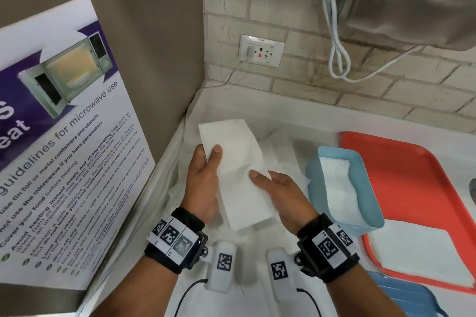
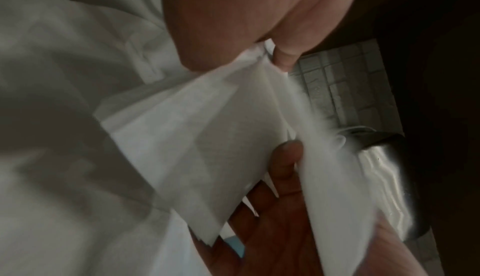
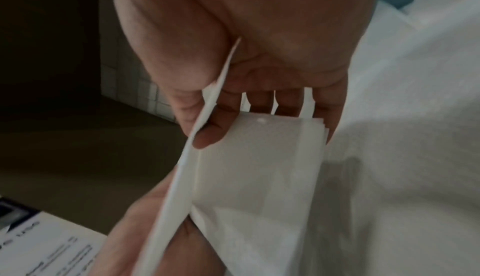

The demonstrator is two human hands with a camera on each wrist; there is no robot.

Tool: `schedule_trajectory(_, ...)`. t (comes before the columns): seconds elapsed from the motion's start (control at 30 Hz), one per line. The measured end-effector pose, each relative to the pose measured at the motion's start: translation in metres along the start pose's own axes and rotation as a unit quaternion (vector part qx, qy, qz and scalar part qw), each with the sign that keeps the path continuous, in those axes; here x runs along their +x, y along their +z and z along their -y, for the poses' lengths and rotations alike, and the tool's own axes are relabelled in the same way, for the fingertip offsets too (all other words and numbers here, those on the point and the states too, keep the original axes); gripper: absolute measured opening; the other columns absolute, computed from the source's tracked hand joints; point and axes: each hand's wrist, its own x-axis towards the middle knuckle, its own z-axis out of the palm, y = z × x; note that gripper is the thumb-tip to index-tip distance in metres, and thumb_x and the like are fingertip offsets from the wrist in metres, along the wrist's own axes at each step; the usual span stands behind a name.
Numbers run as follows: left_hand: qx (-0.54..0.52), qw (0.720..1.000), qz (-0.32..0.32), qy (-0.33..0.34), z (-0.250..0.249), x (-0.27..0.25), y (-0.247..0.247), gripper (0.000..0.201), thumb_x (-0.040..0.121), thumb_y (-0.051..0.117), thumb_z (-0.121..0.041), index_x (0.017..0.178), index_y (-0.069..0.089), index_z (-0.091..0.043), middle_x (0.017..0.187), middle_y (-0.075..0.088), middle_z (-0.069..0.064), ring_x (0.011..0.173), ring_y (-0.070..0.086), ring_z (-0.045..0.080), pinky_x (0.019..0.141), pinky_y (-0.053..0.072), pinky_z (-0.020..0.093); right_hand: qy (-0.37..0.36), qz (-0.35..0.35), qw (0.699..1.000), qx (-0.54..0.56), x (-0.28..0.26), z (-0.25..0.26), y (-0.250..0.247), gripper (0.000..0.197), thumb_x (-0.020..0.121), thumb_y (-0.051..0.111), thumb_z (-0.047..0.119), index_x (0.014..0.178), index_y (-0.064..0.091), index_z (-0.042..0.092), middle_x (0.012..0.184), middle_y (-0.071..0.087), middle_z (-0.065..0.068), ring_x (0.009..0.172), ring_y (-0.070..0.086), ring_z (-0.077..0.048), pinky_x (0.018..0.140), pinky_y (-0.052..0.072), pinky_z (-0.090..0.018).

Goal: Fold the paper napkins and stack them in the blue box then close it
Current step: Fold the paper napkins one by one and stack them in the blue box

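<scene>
Both hands grasp one folded napkin (image 1: 237, 175): left hand (image 1: 203, 183) and right hand (image 1: 283, 195) pinch it by thumb, just left of the blue box (image 1: 342, 224) (napkins already inside).

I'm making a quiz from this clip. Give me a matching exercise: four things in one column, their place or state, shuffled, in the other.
Things:
1. napkin
2. blue box
3. red tray
4. blue lid

Places or states:
A. lies off the box, at the near right edge
B. carries a flat stack of napkins
C. open, with folded napkins inside
D. held up by the left hand and right hand

Pairs: 1-D, 2-C, 3-B, 4-A
</scene>
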Motion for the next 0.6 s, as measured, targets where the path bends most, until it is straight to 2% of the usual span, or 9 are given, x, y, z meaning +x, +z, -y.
schedule_trajectory(0.07, 0.001, 1.000, -0.008, -0.006, 0.002, 0.000, 0.000, 0.023, 0.106, 0.058, -0.028, 0.120, 0.055, -0.010, 0.131, 0.067, 0.018, 0.127, 0.061, 0.040, 0.107, 0.045, 0.068, -0.006, -0.003, 1.000, -0.023, 0.001, 0.000, -0.001, 0.029, 0.096, 0.065, 0.032, 0.107, 0.076, 0.008, 0.108, 0.077, -0.011, 0.103, 0.073, -0.030, 0.101, 0.052, -0.051)
schedule_trajectory(0.13, -0.008, 1.000, -0.006, -0.017, 0.003, 0.002, -0.001, 0.014, 0.108, 0.054, -0.027, 0.110, 0.054, -0.013, 0.126, 0.069, 0.016, 0.120, 0.065, 0.035, 0.107, 0.046, 0.067, -0.015, -0.004, 0.998, -0.056, 0.002, 0.000, 0.000, 0.029, 0.094, 0.068, 0.034, 0.104, 0.077, 0.008, 0.105, 0.077, -0.009, 0.101, 0.074, -0.029, 0.101, 0.052, -0.053)
schedule_trajectory(0.27, 0.002, 1.000, -0.006, -0.014, 0.006, 0.004, -0.002, 0.017, 0.109, 0.052, -0.028, 0.097, 0.051, -0.016, 0.109, 0.072, 0.005, 0.104, 0.068, 0.024, 0.103, 0.052, 0.060, -0.042, -0.023, 0.993, -0.105, 0.003, 0.000, 0.002, 0.023, 0.093, 0.071, 0.033, 0.101, 0.078, 0.013, 0.100, 0.079, -0.001, 0.096, 0.074, -0.022, 0.099, 0.053, -0.051)
schedule_trajectory(0.33, 0.035, 0.999, -0.010, 0.008, 0.006, 0.003, -0.002, 0.019, 0.109, 0.050, -0.030, 0.096, 0.051, -0.016, 0.101, 0.074, 0.000, 0.096, 0.071, 0.017, 0.094, 0.057, 0.052, -0.062, -0.026, 0.990, -0.125, 0.003, 0.000, 0.003, 0.021, 0.091, 0.074, 0.036, 0.102, 0.077, 0.019, 0.101, 0.078, 0.004, 0.096, 0.074, -0.018, 0.097, 0.055, -0.049)
schedule_trajectory(0.43, 0.077, 0.996, -0.015, 0.035, 0.007, 0.003, -0.003, 0.021, 0.110, 0.047, -0.030, 0.097, 0.051, -0.015, 0.093, 0.075, -0.006, 0.088, 0.071, 0.010, 0.084, 0.057, 0.042, -0.092, -0.055, 0.985, -0.138, 0.008, -0.004, 0.003, 0.035, 0.081, 0.080, 0.047, 0.099, 0.066, 0.020, 0.099, 0.076, 0.005, 0.095, 0.072, -0.018, 0.092, 0.056, -0.051)
schedule_trajectory(0.5, 0.087, 0.995, -0.020, 0.042, 0.007, 0.003, -0.004, 0.021, 0.111, 0.046, -0.030, 0.097, 0.051, -0.015, 0.096, 0.075, -0.005, 0.091, 0.071, 0.013, 0.089, 0.058, 0.045, -0.109, -0.078, 0.983, -0.125, 0.012, -0.006, 0.004, 0.035, 0.084, 0.078, 0.047, 0.099, 0.059, 0.022, 0.094, 0.073, 0.001, 0.091, 0.072, -0.021, 0.090, 0.055, -0.054)
schedule_trajectory(0.6, 0.072, 0.997, -0.018, 0.036, 0.009, 0.004, -0.005, 0.020, 0.111, 0.045, -0.032, 0.100, 0.052, -0.016, 0.105, 0.073, 0.001, 0.100, 0.069, 0.018, 0.098, 0.056, 0.050, -0.121, -0.118, 0.979, -0.109, 0.017, -0.010, 0.004, 0.030, 0.086, 0.071, 0.053, 0.105, 0.054, 0.038, 0.076, 0.061, -0.001, 0.077, 0.064, -0.022, 0.085, 0.053, -0.050)
